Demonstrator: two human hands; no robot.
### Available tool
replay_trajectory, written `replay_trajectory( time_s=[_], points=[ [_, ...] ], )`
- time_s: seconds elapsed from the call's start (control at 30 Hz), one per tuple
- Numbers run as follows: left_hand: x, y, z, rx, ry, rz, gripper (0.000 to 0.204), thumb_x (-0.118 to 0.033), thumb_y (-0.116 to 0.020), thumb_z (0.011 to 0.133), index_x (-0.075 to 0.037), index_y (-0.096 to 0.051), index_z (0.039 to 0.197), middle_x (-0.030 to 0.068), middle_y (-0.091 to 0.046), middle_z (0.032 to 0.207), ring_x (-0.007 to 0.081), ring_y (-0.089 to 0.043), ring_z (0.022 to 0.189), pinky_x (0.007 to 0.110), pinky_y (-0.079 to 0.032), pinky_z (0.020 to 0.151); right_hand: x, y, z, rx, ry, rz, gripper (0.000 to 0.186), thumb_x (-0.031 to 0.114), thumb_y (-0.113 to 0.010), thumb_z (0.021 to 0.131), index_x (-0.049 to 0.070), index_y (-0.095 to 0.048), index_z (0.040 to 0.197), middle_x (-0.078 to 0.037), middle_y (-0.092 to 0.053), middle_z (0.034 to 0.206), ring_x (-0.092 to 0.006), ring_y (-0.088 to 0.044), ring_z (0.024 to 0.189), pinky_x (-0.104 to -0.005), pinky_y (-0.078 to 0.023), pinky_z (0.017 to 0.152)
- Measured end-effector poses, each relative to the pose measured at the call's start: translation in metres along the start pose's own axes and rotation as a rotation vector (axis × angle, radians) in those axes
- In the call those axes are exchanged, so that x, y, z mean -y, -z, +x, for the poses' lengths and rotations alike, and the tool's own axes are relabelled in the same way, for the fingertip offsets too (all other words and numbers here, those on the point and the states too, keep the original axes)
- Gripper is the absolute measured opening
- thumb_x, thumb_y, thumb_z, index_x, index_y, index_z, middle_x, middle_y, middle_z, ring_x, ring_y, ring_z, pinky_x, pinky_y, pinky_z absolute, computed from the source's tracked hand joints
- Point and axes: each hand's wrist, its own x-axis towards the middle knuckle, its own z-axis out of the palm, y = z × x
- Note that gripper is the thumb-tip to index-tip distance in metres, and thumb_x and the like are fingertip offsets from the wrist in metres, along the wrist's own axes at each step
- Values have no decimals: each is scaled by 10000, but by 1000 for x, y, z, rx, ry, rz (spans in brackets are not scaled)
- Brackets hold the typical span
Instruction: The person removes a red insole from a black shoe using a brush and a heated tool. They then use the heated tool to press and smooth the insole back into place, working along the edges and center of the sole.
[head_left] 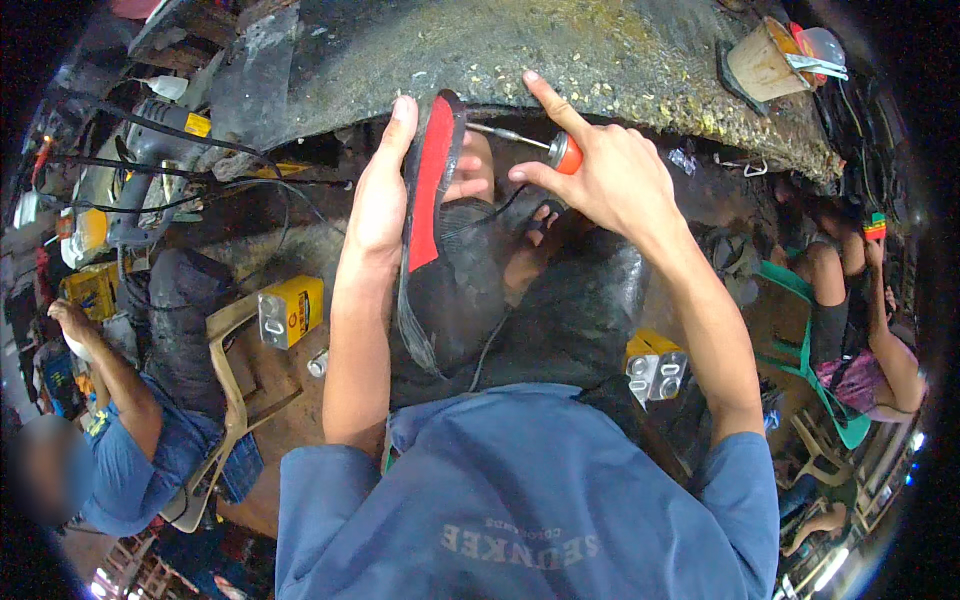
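Evidently the sole (432, 185) is held between both hands, its top end just below the bench (450, 60) in view; the left hand (385, 200) grasps it, thumb along its left side, fingers showing past its right edge; the right hand (620, 175) grasps the tool (566, 154) by its orange handle, index finger stretched out, shaft aimed at the sole's right edge; whether the tip touches, I cannot tell; a slip there could, I judge, jab the left fingertips just below the shaft; the stretched index and thumb might let the handle twist; the strands (412, 325) below the sole could snag.
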Motion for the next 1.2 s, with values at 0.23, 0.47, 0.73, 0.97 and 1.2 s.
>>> replay_trajectory(
  time_s=[0.23,0.47,0.73,0.97,1.2],
  points=[
    [-7,-12,-5,-96,-26,146,756,-614,-679,1054,93,-673,1321,212,-726,1201,281,-764,1061,403,-693,881,4,9,2,41,33,-34,929,704,-744,930,338,-401,1712,-214,-779,809,-465,-782,813,-564,-644,781],
    [-5,-11,-3,-69,29,175,773,-621,-701,1033,93,-672,1331,215,-738,1196,282,-782,994,401,-697,855,2,6,3,41,42,-74,950,691,-752,930,340,-368,1725,-196,-778,794,-450,-783,782,-551,-645,760],
    [-4,-10,-3,-75,0,147,764,-624,-693,1037,84,-679,1323,224,-742,1178,299,-784,1005,411,-698,853,2,6,2,34,56,-99,942,685,-748,939,345,-360,1727,-190,-783,797,-434,-786,769,-549,-649,749],
    [-4,-11,-4,-62,-4,127,791,-628,-693,1037,113,-675,1311,239,-742,1194,319,-782,1036,426,-691,877,-1,-2,5,-15,45,-79,1007,734,-771,896,433,-307,1737,-226,-702,675,-466,-757,733,-563,-616,710],
    [-1,-11,-3,-61,-22,103,813,-640,-684,1040,124,-674,1317,245,-745,1197,316,-781,1043,426,-687,889,-2,0,2,8,77,-117,971,682,-744,942,331,-319,1742,-196,-771,766,-448,-777,740,-551,-645,717]
  ],
)
